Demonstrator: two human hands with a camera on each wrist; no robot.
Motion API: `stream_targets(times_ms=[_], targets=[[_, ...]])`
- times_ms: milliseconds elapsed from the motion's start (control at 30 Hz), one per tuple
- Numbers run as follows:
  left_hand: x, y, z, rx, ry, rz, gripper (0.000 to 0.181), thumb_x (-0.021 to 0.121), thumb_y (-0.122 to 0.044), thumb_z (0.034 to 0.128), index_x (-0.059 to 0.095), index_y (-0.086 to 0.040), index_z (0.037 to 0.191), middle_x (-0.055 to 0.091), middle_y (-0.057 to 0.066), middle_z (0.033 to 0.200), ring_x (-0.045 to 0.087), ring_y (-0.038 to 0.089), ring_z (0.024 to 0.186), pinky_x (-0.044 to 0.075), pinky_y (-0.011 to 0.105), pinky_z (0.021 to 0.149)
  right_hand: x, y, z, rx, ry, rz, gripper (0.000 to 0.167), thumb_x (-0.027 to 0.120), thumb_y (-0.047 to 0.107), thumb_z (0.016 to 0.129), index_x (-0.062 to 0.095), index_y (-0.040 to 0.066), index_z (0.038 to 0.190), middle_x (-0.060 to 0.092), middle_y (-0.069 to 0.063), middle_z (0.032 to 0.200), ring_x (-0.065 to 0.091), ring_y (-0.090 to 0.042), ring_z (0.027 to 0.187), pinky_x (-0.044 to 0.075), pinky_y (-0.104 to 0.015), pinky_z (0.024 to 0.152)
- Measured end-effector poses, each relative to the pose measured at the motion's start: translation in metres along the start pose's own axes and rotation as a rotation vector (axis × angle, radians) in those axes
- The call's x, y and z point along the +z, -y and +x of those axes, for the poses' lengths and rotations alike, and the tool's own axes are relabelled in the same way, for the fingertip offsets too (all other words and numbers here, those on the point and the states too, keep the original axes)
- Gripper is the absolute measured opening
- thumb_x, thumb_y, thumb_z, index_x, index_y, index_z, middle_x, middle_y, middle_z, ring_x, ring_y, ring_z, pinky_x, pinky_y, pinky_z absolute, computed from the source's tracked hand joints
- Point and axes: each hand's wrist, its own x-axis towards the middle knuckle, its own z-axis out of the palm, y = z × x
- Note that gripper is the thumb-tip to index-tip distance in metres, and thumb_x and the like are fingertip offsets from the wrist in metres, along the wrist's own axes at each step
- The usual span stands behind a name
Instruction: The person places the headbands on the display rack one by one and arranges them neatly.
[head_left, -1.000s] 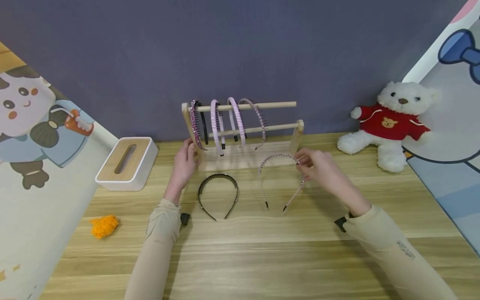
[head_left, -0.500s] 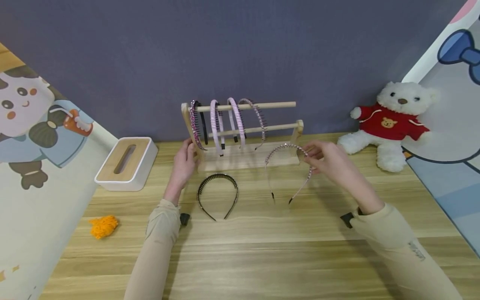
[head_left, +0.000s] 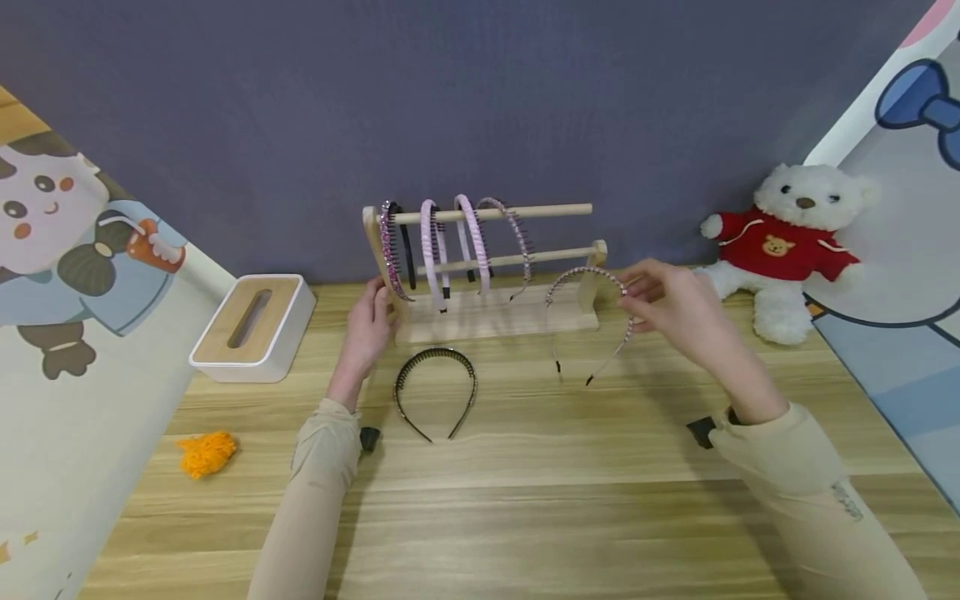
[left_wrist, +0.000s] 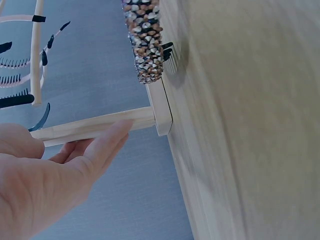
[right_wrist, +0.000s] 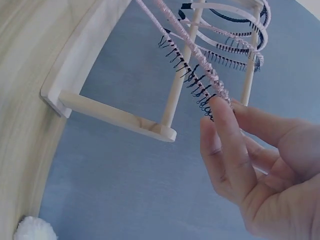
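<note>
In the head view, a wooden headband rack (head_left: 487, 312) stands against the wall, with several headbands on its upper rod. My left hand (head_left: 371, 321) grips its left upright, fingers and thumb on either side of the wooden post (left_wrist: 100, 124) in the left wrist view. My right hand (head_left: 675, 308) pinches a thin pink headband (head_left: 587, 271) at one side, its two ends pointing down. That headband is off the rack, before its right end; its black comb teeth show in the right wrist view. A black toothed headband (head_left: 437, 353) lies on the table between my arms.
A white tissue box (head_left: 255, 325) with a wooden lid sits at the left, with an orange fluffy bundle (head_left: 207, 454) nearer me. At the right a white teddy bear (head_left: 787, 242) in a red top leans by the wall. The wooden table (head_left: 525, 517) spreads in front.
My right hand has carried the pink headband to the right and up, closer to the rack's right end. The left hand has kept its place on the upright.
</note>
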Motion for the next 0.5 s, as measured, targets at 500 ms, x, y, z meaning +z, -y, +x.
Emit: stream_targets(times_ms=[500], targets=[[0.001, -0.001, 0.000, 0.007, 0.000, -0.012, 0.050, 0.031, -0.022, 0.1198, 0.037, 0.004, 0.162, 0.044, 0.031, 0.160, 0.054, 0.050, 0.138, 0.059, 0.053, 0.107, -0.017, 0.006, -0.007, -0.050, -0.165, -0.143, 0.032, 0.080, 0.003, 0.098, 0.069, -0.007, 0.126, 0.074, -0.028, 0.105, 0.074, -0.042, 0.089, 0.054, -0.006, 0.055]])
